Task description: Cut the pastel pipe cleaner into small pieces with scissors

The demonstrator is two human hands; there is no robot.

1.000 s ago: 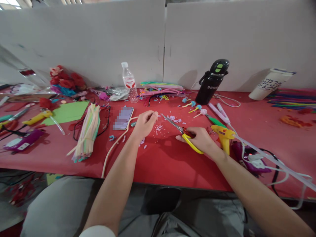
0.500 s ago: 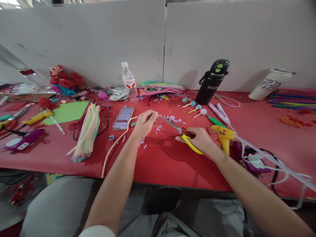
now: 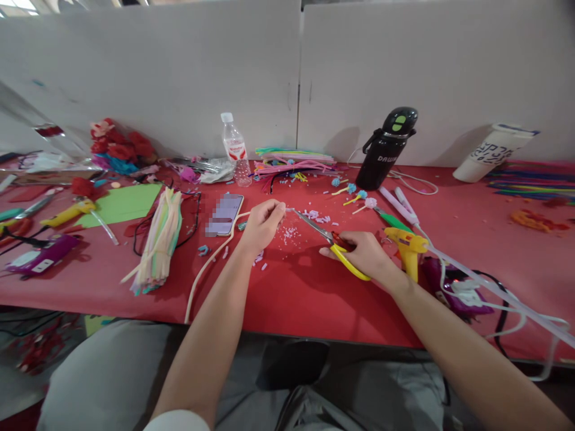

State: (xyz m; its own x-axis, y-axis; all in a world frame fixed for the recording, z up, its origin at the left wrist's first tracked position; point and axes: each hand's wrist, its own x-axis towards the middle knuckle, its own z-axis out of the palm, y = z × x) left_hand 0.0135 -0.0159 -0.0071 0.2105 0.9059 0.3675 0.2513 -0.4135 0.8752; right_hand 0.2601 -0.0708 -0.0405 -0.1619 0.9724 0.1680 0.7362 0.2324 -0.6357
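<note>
My left hand (image 3: 265,221) is closed in a pinch on a thin pale lilac pipe cleaner (image 3: 288,209), whose short end pokes past the fingertips. A long cream pipe cleaner (image 3: 211,258) runs from the table's front edge up behind this hand; whether the two are joined is hidden. Yellow-handled scissors (image 3: 344,260) are gripped by my right hand (image 3: 362,254), their blade tips beside the lilac end. Cut lilac pieces (image 3: 317,216) and fine crumbs (image 3: 288,236) lie on the red table (image 3: 287,299) around and below the blades.
A phone (image 3: 227,214) and a bundle of pastel pipe cleaners (image 3: 159,245) lie to the left. Behind stand a plastic bottle (image 3: 236,149) and a black flask (image 3: 386,149). Several small pompom-topped stems (image 3: 354,197) lie before the flask. A yellow glue gun (image 3: 408,248) is near my right wrist.
My left fingertips have shifted very slightly left, drawing the lilac end a little away from the scissor tips. The right hand looks unchanged.
</note>
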